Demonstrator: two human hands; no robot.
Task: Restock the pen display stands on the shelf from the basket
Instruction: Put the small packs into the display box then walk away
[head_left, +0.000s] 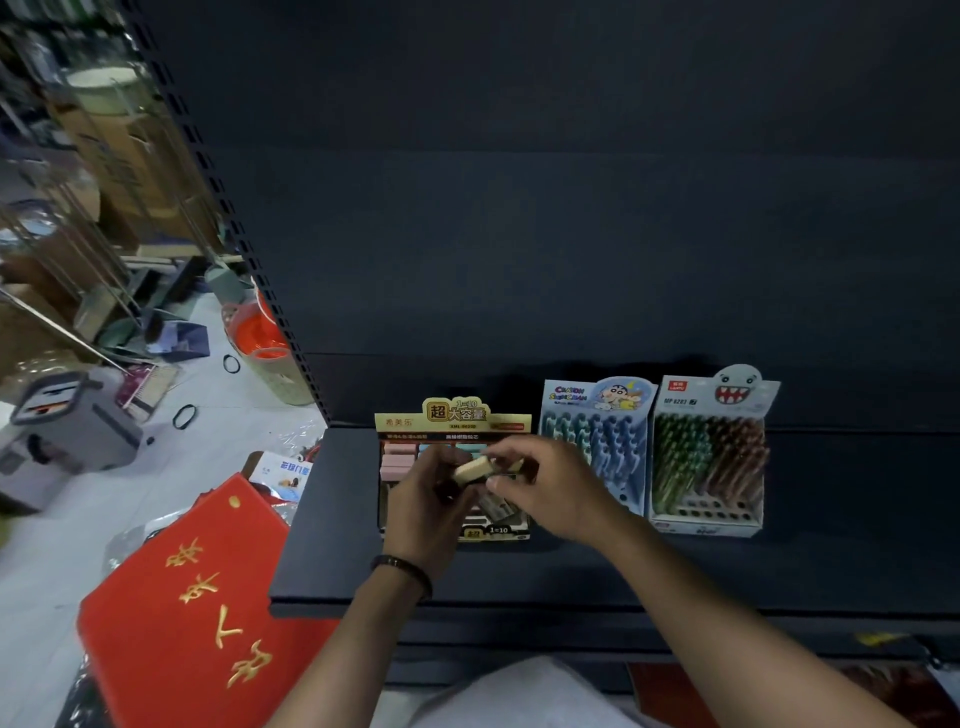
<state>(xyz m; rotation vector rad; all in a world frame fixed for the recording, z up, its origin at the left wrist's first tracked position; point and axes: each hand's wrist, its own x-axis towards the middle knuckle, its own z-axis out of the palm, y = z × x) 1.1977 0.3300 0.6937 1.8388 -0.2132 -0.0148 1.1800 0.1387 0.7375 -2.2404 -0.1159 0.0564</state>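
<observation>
At the lower left of the frame lies a red board with gold characters (197, 597). At lower centre, over the dark shelf (332, 545), our left hand (431, 499) curls its fingers round one end of a small cream rectangular box (472, 469). Our right hand (545, 488) pinches the other end, above the yellow-headed cardboard display box (452, 415). To the right stand the blue cartoon pen display stand (597, 400) and the white ghost-faced pen display stand (711, 457), side by side.

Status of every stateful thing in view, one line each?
small cream rectangular box: pinched between both hands.
left hand: fingers pinch the box.
right hand: fingers pinch the box.
yellow-header display box: upright, partly filled.
blue cartoon pen stand: upright, stocked.
white ghost-header pen stand: front holes empty.
</observation>
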